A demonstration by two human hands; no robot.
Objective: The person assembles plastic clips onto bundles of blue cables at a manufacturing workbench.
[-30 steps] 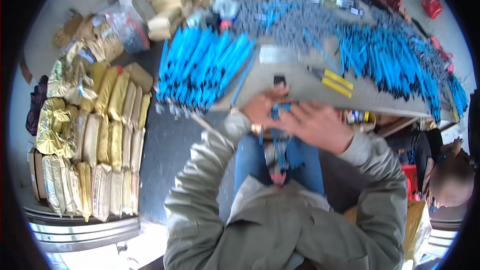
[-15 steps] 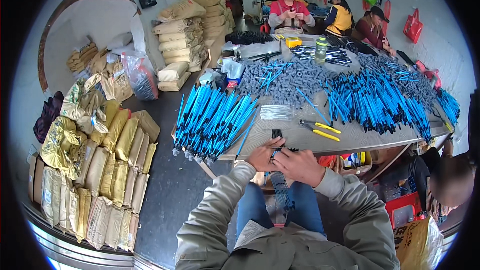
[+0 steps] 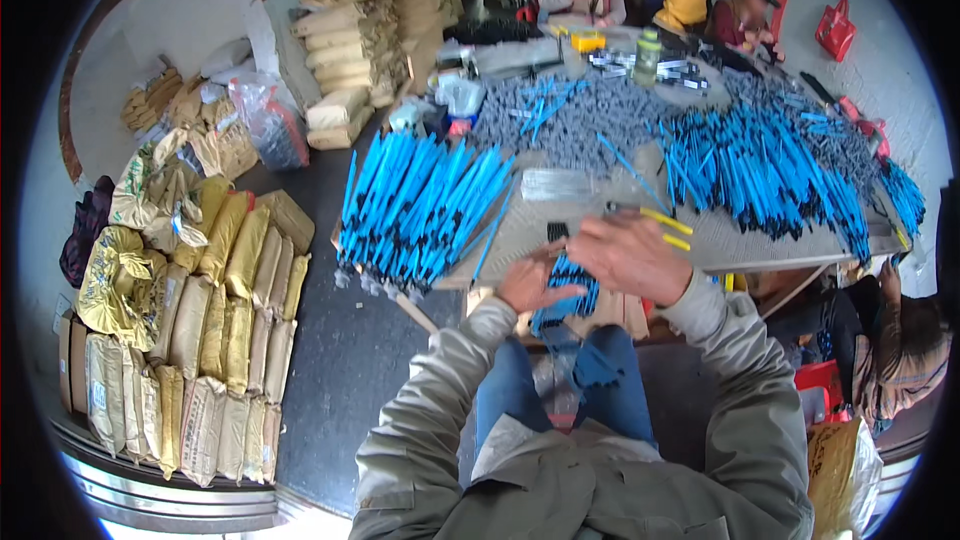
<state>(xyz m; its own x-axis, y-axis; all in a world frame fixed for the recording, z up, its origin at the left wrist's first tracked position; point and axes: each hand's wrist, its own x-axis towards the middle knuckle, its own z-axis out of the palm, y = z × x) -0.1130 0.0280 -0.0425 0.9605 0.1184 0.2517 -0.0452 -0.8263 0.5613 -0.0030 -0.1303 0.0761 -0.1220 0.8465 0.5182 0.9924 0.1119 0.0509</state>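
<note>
At the table's front edge, above my lap, my left hand (image 3: 527, 283) is closed on a bunch of thin blue rods (image 3: 566, 302), its thumb lying across them. My right hand (image 3: 628, 258), smeared by motion, hovers just above and to the right of the rods; its fingers look bent, and what they hold, if anything, cannot be made out. Beyond it, yellow-handled pliers (image 3: 668, 228) lie partly covered by the hand. A small black piece (image 3: 557, 231) sits at the table edge by my fingers.
Piles of blue rods with black ends lie left (image 3: 420, 205) and right (image 3: 770, 185) on the table (image 3: 500, 260). Between them are small grey parts (image 3: 550, 130) and a packet of thin pale strips (image 3: 558, 184). Stacked sacks (image 3: 205, 330) stand left. Several people sit around.
My right hand has lifted off the left hand and moved right and upward. Blue rods now show between the hands, where a darker bunch was before. The view has tipped downward.
</note>
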